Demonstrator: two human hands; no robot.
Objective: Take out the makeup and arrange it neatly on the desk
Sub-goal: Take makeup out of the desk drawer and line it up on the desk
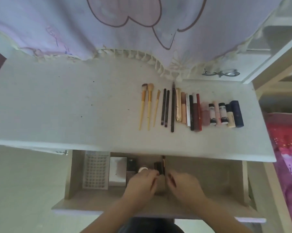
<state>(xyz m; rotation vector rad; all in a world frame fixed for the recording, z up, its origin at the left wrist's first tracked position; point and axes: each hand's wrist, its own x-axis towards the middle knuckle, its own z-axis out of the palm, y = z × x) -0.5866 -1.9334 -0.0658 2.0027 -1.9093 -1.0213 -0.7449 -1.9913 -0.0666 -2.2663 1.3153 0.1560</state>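
On the white desk (74, 101), makeup lies in a neat row: three yellow-handled brushes (148, 106), dark pencils (165, 108), a gold tube (178, 105), lip tubes (194, 111), small bottles (223, 113) and a navy tube (237, 113). Below it the drawer (209, 179) stands pulled out. Both my hands are inside it. My left hand (142, 184) curls its fingers round short black tubes (158, 167). My right hand (184, 184) pinches the lower end of a thin dark brush (163, 163). Motion blur softens both grips.
The drawer's left part holds a white perforated tray (95, 172), a white box (117, 172), a dark compact (131, 163) and a white round item (142, 169). A lilac cloth (125, 31) hangs over the desk's back. A metal handle (221, 73) sits far right; red bedding (286, 148) beyond.
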